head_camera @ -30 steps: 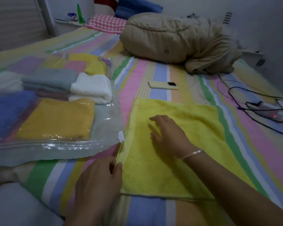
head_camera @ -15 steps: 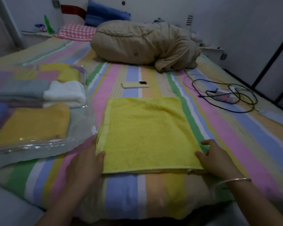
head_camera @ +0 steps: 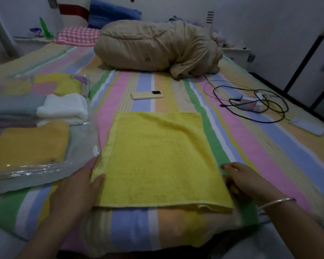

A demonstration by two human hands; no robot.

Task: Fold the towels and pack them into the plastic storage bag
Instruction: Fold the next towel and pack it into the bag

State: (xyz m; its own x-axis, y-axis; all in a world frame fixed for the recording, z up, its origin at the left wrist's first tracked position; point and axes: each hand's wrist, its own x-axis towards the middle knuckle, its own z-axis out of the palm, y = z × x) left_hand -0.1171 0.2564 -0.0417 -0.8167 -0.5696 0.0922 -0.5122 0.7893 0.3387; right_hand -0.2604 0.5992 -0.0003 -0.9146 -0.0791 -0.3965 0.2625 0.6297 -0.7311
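No brand, label or writing can be read anywhere in the view.

The left hand point(head_camera: 77, 186) lies at the near left corner of the folded yellow towel point(head_camera: 161, 161), its thumb point(head_camera: 98, 182) resting on top of the cloth and its fingers stretched along the left edge, relaxed rather than curled. The right hand point(head_camera: 245, 181) is at the towel's right edge near the front corner, fingers loosely extended; their tips seem to meet or slip under the edge, though the blur there makes it hard to tell whether they pinch the cloth. A thin metal bangle point(head_camera: 277, 201) circles the right wrist.

The yellow towel lies flat as a rough square on the striped bed sheet point(head_camera: 176, 230), close to the near edge of the bed.

Just beside it on the left, the clear plastic storage bag point(head_camera: 79, 139) lies flat, its white slider clip point(head_camera: 95, 151) almost touching the towel's left edge. Inside the bag are folded towels: an orange-yellow towel point(head_camera: 30, 144) nearest, a white towel point(head_camera: 63, 108) behind it, a grey towel point(head_camera: 13, 105) to the left of that, and yellow and pink ones farther back.

Beyond the towel a phone in a pale yellow case point(head_camera: 147, 95) lies on the sheet, and behind it a bundled beige duvet point(head_camera: 157, 49). To the right are a tangle of black cables point(head_camera: 254, 103) around a power strip point(head_camera: 251, 105).
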